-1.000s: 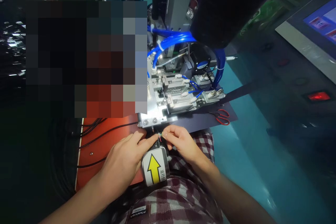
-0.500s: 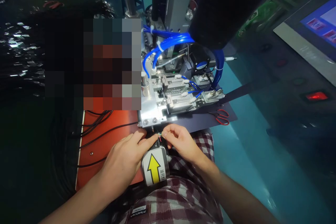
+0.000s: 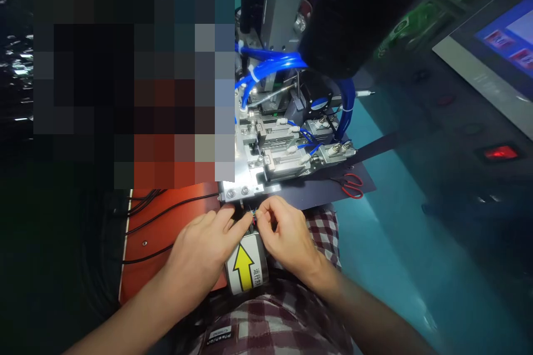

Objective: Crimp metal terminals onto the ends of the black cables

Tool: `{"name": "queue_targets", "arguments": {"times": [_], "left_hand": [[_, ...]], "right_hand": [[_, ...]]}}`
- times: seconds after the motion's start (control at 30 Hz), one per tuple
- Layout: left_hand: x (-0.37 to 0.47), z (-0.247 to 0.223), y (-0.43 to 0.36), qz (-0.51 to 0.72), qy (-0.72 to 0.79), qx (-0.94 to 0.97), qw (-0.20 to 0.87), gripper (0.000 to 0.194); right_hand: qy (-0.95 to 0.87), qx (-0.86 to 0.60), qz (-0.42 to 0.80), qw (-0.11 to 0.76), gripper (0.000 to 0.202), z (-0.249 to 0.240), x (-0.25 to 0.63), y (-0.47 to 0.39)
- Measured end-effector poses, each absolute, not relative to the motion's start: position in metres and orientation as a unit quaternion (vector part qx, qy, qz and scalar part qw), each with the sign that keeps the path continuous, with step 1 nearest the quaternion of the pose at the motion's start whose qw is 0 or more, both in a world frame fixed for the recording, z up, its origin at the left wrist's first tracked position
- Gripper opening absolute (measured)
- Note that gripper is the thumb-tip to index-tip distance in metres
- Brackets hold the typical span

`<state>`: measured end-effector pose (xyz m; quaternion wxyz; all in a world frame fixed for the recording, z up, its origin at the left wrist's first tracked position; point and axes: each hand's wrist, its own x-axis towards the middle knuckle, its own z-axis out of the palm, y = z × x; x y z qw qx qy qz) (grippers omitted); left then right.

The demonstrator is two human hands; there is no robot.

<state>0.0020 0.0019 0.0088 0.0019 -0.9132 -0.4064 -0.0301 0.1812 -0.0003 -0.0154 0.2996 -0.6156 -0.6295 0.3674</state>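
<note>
Close to the metal front plate of the machine, both my hands meet at a tiny part with thin coloured wires (image 3: pixel 253 214). My right hand (image 3: pixel 288 237) is closed, its thumb and index finger pinching at the right side of this part. My left hand (image 3: pixel 204 244) lies palm down from the left, fingers apart. One of its digits reaches across and touches the part with its tip, while the others rest by the plate's edge. Just below is a white label with a yellow arrow (image 3: pixel 245 266). The fingertips hide most of the small part.
The machine's clamps and cylinders (image 3: pixel 287 158) stand ahead, fed by blue air hoses (image 3: pixel 278 64). Red-handled scissors (image 3: pixel 353 185) lie on the dark plate at right. Black cables (image 3: pixel 170 208) cross the orange surface (image 3: pixel 187 233). A control screen (image 3: pixel 510 39) is at far right.
My right hand has turned slightly, its fingers more curled around the pinch. My left hand has shifted only a little. The blurred patch at left has grown over the machine's left side.
</note>
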Motion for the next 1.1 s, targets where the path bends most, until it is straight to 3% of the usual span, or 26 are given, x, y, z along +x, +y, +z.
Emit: {"name": "queue_targets", "arguments": {"times": [0.17,0.4,0.57,0.73,0.97,1.1], "left_hand": [[0.000,0.012,0.005,-0.026,-0.425,-0.901,-0.082,0.045],[-0.003,0.010,0.005,-0.038,-0.436,-0.890,-0.125,0.049],[-0.003,0.012,0.006,-0.067,-0.426,-0.895,-0.116,0.044],[-0.003,0.012,0.007,-0.109,-0.419,-0.894,-0.119,0.039],[-0.004,0.012,0.007,-0.116,-0.423,-0.888,-0.136,0.035],[-0.003,0.015,0.008,-0.109,-0.423,-0.890,-0.132,0.035]], "right_hand": [[-0.457,-0.558,0.616,0.316,0.019,-0.028,0.190,0.005],[-0.511,-0.570,0.517,0.381,0.013,-0.028,0.184,0.004],[-0.413,-0.567,0.630,0.333,0.019,-0.035,0.184,0.008],[-0.482,-0.613,0.519,0.352,0.023,-0.036,0.184,0.005],[-0.606,-0.648,0.364,0.284,0.027,-0.016,0.169,0.004],[-0.579,-0.659,0.365,0.312,0.022,-0.018,0.166,0.006]]}}
